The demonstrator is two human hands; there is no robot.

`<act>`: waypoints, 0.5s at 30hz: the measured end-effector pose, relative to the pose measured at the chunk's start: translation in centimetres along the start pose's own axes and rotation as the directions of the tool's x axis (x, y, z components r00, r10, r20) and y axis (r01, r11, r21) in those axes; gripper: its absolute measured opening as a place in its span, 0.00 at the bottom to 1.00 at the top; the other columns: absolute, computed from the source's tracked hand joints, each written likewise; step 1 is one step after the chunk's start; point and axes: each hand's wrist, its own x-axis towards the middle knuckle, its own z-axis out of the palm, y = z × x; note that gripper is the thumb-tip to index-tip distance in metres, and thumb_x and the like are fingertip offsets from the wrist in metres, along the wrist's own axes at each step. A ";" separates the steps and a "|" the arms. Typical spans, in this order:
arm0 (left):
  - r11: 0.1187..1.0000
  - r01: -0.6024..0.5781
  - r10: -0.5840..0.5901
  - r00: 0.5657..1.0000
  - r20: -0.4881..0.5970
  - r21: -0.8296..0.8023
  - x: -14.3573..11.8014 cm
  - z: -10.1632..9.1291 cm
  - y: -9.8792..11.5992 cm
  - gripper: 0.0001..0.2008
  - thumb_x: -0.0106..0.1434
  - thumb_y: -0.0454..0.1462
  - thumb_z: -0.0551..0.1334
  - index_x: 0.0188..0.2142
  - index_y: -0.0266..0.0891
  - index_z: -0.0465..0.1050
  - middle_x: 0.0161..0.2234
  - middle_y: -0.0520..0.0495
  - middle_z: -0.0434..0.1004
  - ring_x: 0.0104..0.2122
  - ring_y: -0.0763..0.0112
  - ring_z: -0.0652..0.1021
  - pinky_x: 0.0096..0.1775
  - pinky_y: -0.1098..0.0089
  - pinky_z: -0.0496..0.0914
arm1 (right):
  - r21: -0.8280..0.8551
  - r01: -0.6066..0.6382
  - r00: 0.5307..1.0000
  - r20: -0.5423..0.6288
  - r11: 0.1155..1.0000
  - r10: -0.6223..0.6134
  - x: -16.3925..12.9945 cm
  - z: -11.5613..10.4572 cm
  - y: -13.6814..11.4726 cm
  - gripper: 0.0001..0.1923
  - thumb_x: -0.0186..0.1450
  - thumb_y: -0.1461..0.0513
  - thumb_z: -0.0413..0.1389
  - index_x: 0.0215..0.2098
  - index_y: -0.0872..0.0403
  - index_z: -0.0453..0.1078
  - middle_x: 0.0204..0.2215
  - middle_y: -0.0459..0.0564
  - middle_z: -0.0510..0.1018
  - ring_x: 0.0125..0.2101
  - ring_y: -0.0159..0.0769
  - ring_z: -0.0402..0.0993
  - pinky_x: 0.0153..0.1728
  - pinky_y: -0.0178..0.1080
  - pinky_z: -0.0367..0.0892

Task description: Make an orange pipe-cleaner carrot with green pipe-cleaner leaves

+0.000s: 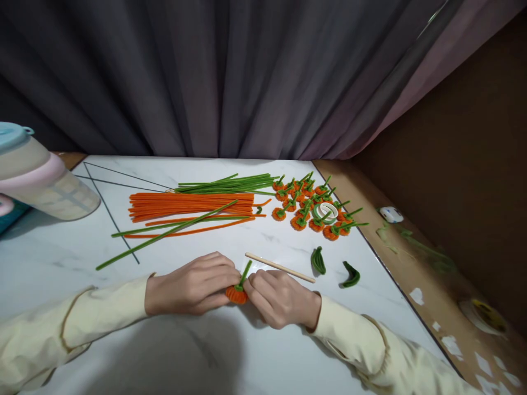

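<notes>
Between my two hands is a small orange pipe-cleaner pumpkin (236, 294) with a green stem standing up from its top. My left hand (195, 284) grips its left side, fingers closed. On the other side, my right hand (274, 293) has its fingers pinched at the pumpkin's right edge, by the base of the stem; the fingertips are partly hidden. A thin wooden stick (280, 267) lies just beyond my right hand. Two dark green curled pipe-cleaner pieces, one here (318, 260) and another curled piece (351, 274), rest to the right.
Orange pipe cleaners (191, 206) lie in a bundle behind my hands, with green pipe cleaners (226, 184) behind them. Several finished pumpkins (300, 222) cluster at the back right around a white tape roll (328, 212). A large tumbler (49, 181) stands at left. A grey curtain (197, 82) hangs behind.
</notes>
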 end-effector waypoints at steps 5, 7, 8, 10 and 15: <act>0.950 -0.180 0.204 0.976 -0.072 0.254 -0.5 0.2 -0.7 0.11 0.65 0.29 0.52 0.45 0.31 0.68 0.37 0.35 0.78 0.38 0.62 0.76 0.37 0.64 0.71 | 0.095 -0.040 0.998 -0.041 0.995 0.044 -0.2 0.1 0.4 0.09 0.66 0.70 0.44 0.34 0.61 0.65 0.21 0.47 0.67 0.21 0.32 0.62 0.19 0.35 0.55; 0.941 -0.174 0.210 0.973 -0.098 0.291 -0.6 0.1 -0.8 0.12 0.65 0.30 0.51 0.46 0.31 0.68 0.37 0.34 0.79 0.38 0.61 0.77 0.37 0.65 0.71 | 0.173 -0.123 0.990 -0.045 0.977 0.132 -0.4 0.1 0.4 0.08 0.68 0.67 0.44 0.34 0.59 0.64 0.22 0.48 0.68 0.22 0.32 0.62 0.19 0.35 0.56; 0.940 -0.163 0.203 0.973 -0.110 0.299 -0.7 0.1 -0.9 0.12 0.65 0.30 0.51 0.46 0.30 0.68 0.37 0.34 0.79 0.38 0.61 0.77 0.36 0.64 0.71 | 0.213 -0.163 0.983 -0.048 0.963 0.176 -0.4 0.1 0.4 0.08 0.68 0.65 0.45 0.34 0.58 0.63 0.22 0.48 0.68 0.22 0.32 0.62 0.20 0.35 0.56; 0.943 -0.134 0.179 0.976 -0.124 0.306 -0.8 0.1 -1.0 0.13 0.65 0.30 0.52 0.48 0.30 0.67 0.38 0.33 0.79 0.38 0.60 0.77 0.37 0.64 0.71 | 0.282 -0.227 0.967 -0.051 0.932 0.251 -0.4 0.1 0.2 0.08 0.69 0.63 0.45 0.34 0.57 0.62 0.22 0.48 0.68 0.21 0.31 0.62 0.20 0.34 0.56; 0.958 -0.117 0.152 0.982 -0.116 0.262 -1.3 0.6 -1.0 0.18 0.63 0.30 0.55 0.52 0.30 0.64 0.40 0.33 0.78 0.40 0.59 0.77 0.39 0.64 0.72 | 0.345 -0.327 0.939 0.013 0.880 0.344 0.0 0.3 -0.3 0.08 0.69 0.62 0.46 0.32 0.55 0.61 0.21 0.46 0.68 0.21 0.31 0.61 0.20 0.34 0.56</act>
